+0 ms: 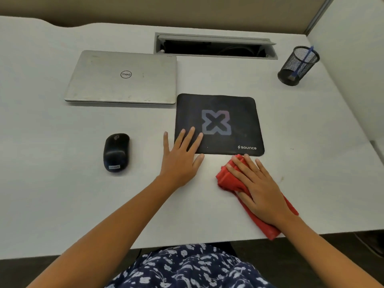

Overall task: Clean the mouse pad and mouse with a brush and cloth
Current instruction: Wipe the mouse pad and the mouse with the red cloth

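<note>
A black mouse pad [232,113] with a pale X logo lies flat on the white desk. My left hand [180,156] rests flat with spread fingers on the pad's near left corner. A folded red cloth [228,179] lies just in front of the pad's near edge, and my right hand [257,186] presses flat on top of it. A black mouse [116,151] sits on the desk to the left of my left hand, apart from the pad. A blue-handled brush [303,61] stands in a black mesh cup [291,73] at the far right.
A closed silver laptop [122,77] lies behind the mouse, its right edge close to the pad's far left corner. An open cable tray [214,45] is set into the desk at the back. A partition wall [353,59] bounds the desk on the right.
</note>
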A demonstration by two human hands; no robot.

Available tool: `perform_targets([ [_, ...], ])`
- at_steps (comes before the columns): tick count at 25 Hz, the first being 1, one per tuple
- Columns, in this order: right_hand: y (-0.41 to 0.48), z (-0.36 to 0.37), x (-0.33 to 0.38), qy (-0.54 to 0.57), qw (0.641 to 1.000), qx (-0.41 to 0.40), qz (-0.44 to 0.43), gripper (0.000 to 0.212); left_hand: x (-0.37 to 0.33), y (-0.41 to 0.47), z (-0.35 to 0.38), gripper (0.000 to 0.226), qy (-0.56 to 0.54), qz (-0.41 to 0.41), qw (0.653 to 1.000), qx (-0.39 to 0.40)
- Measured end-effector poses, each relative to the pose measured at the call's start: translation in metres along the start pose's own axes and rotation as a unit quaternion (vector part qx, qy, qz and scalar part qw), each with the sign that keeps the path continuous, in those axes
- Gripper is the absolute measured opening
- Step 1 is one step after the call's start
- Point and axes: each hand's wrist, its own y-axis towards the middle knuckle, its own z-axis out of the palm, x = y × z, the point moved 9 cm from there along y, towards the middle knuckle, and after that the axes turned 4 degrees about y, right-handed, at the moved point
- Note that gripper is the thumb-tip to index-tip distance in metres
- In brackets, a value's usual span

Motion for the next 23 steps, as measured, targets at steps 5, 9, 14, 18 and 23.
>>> perform_targets([
  [5, -0.016, -0.018, -0.05, -0.003, 0.988, -0.071, 0.14, 0.062, 0.0, -0.006, 0.006, 0.063, 0.002, -0.026, 1.0, -0.008],
  [9, -0.02, -0.024, -0.071, -0.004, 0.97, -0.116, 0.215, 0.063, -0.003, -0.008, 0.004, 0.064, 0.001, -0.03, 1.0, -0.003],
  [14, -0.005, -0.034, -0.096, -0.027, 0.95, -0.142, 0.276, 0.063, -0.007, 0.001, -0.014, 0.055, -0.081, -0.059, 0.994, -0.05],
  [18, 0.031, -0.041, -0.117, -0.054, 0.942, -0.147, 0.298, 0.057, -0.013, 0.037, -0.035, 0.036, -0.163, -0.065, 0.976, -0.126],
  [23, 0.08, -0.049, -0.138, -0.032, 0.925, -0.158, 0.345, 0.059, -0.036, 0.071, -0.003, 0.056, -0.069, -0.013, 0.997, -0.045],
])
